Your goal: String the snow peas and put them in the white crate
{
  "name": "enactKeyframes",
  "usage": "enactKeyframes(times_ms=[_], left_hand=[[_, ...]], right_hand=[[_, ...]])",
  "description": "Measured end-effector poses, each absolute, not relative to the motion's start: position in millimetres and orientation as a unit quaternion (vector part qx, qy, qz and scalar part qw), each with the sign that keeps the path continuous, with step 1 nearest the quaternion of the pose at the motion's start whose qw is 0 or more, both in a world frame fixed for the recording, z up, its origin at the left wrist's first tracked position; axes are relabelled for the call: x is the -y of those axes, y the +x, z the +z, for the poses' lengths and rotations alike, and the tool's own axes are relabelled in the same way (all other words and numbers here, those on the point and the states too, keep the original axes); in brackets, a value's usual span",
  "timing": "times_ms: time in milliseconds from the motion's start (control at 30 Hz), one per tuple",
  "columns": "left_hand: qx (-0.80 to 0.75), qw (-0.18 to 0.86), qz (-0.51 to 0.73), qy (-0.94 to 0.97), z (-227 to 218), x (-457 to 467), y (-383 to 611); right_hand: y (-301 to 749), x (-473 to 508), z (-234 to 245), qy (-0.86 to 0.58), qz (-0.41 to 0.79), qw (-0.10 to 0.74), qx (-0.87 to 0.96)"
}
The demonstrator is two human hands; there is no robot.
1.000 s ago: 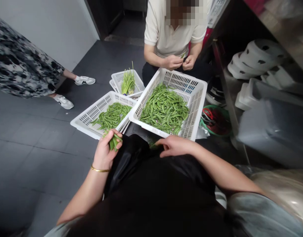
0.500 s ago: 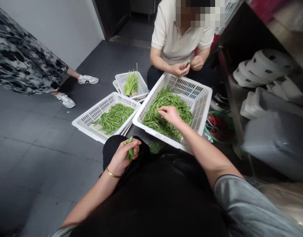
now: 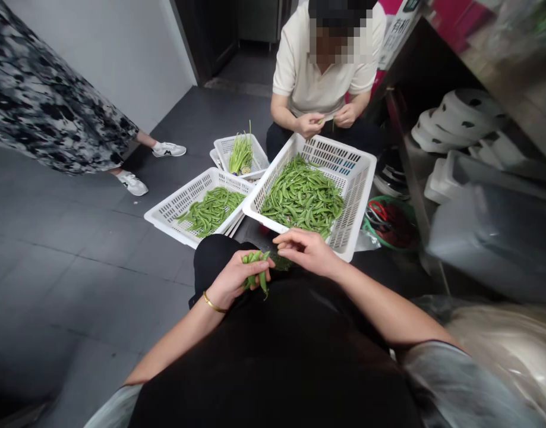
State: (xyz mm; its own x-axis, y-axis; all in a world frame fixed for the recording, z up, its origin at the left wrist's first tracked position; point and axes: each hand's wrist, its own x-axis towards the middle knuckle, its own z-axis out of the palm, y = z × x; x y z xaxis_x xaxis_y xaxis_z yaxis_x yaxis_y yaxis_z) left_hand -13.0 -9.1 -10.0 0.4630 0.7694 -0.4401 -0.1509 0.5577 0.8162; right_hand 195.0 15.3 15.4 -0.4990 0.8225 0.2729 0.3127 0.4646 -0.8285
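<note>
A few green pea pods (image 3: 255,268) are gripped in the left hand (image 3: 234,278) over the lap. The right hand (image 3: 306,251) is held loosely curled, holding nothing, just beside them at 3 o'clock. The big white basket (image 3: 357,196) of pods sits at 12 o'clock.

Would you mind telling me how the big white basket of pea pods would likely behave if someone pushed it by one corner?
The big white basket would probably slide rather than tip, being wide and low. The pea pods fill only its floor, so it is likely light. Its near corner overlaps the smaller basket, which may snag.
</note>
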Motion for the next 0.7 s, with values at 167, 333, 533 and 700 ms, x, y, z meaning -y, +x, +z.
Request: enactKeyframes(times_ms=[167,333,533,700], left_hand=[[-0.384,0.802,0.306,0.341,-6.2,18.1,-7.1],[-0.380,0.817,0.395,0.178,-15.1,18.0,13.3],[-0.412,0.738,0.497,0.196,-15.0,12.4,1.3],[-0.463,0.653,0.484,0.353,-1.7,12.8,-10.6]], right_hand=[[176.5,-10.7,17.6,-0.359,0.279,0.327,0.829],[165.4,-2.3,8.8,-0.433,0.072,0.286,0.852],[211.1,-6.8,23.0,-0.470,0.134,0.376,0.787],[221.2,-6.3,29.6,-0.457,0.215,0.293,0.812]])
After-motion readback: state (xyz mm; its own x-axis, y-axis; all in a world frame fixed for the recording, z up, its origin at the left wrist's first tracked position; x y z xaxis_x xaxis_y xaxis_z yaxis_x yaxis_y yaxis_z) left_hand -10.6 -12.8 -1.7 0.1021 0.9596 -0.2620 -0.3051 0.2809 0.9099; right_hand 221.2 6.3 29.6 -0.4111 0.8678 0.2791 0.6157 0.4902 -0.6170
